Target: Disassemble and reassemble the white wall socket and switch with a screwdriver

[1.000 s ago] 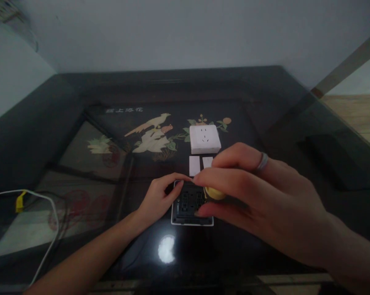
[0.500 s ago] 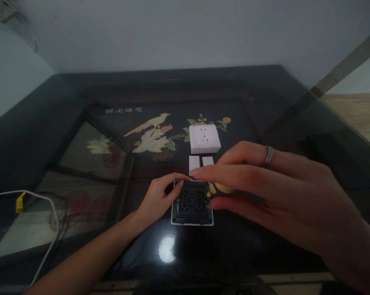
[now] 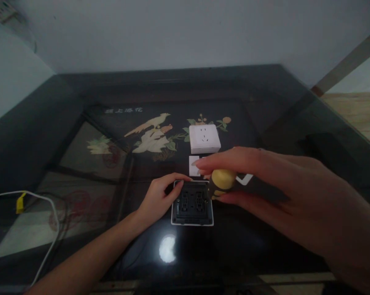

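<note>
A square wall switch panel [image 3: 191,209] lies back side up on the table, its black back framed by a thin white rim. My left hand [image 3: 160,194] grips its upper left corner, with thumb and fingers at the edge. Over the panel's right edge, my right hand [image 3: 264,188] holds a yellow-and-black screwdriver [image 3: 223,179] between thumb and fingers. Its rounded yellow end faces me; the shaft and tip are hidden. Just beyond the panel lies a small white rocker piece [image 3: 194,165], with a second one mostly covered by my right fingers.
A white socket box [image 3: 205,138] sits behind the rocker pieces. The corner of a white frame [image 3: 245,179] shows from under my right hand. At the left, a white cable [image 3: 56,221] with a yellow tag [image 3: 20,203] lies on the glossy dark table [image 3: 135,258].
My right hand has turned and its fingers have spread around the screwdriver, so the yellow end now shows. The white frame corner has come into view. My left hand and the panel stay put.
</note>
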Demonstrator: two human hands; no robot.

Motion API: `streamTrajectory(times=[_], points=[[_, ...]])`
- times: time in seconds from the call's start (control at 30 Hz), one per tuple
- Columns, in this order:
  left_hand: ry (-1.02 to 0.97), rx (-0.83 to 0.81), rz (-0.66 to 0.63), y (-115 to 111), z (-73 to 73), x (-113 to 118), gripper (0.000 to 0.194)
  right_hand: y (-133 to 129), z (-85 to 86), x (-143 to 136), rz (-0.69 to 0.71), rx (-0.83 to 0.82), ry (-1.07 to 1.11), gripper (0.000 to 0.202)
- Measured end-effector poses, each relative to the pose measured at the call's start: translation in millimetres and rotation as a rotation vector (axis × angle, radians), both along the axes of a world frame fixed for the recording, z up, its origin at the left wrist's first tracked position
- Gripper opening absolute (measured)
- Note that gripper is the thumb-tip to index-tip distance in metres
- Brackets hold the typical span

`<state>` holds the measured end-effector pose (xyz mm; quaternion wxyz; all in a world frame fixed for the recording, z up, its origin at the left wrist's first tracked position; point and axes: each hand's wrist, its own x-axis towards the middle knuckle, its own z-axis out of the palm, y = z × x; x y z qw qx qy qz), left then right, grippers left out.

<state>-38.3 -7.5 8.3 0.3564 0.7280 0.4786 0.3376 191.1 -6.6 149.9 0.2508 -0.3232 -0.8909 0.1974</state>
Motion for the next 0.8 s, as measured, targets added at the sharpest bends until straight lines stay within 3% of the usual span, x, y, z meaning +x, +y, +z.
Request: streamTrajectory(times=[0.13, 0.3, 0.43, 0.53, 0.7, 0.8], points=[[-0.005, 0.003, -0.002, 0, 1.0, 1, 0.024, -2, 1.8, 3, 0.050, 0.007, -0.028, 0.029], [-0.016, 0.004, 0.002, -1, 0.1, 0, 0.024, -7, -4.1, -5, -0.076, 0.175, -0.014, 0.018], [-0.012, 0.003, 0.001, -1, -2.1, -1, 0.023, -6, 0.4, 0, -0.020, 0.020, -0.011, 0.037], [-0.011, 0.003, -0.005, -1, -1.9, -1, 0.023, -5, 4.2, 4, 0.032, -0.042, -0.044, 0.036], [-0.006, -0.004, 0.006, -1, 0.4, 0, 0.023, -5, -2.4, -4, -0.056, 0.149, -0.009, 0.023], [0.000, -0.013, 0.000, 0, -0.1, 0, 0.024, -6, -3.6, -6, -0.081, 0.135, 0.023, 0.027]])
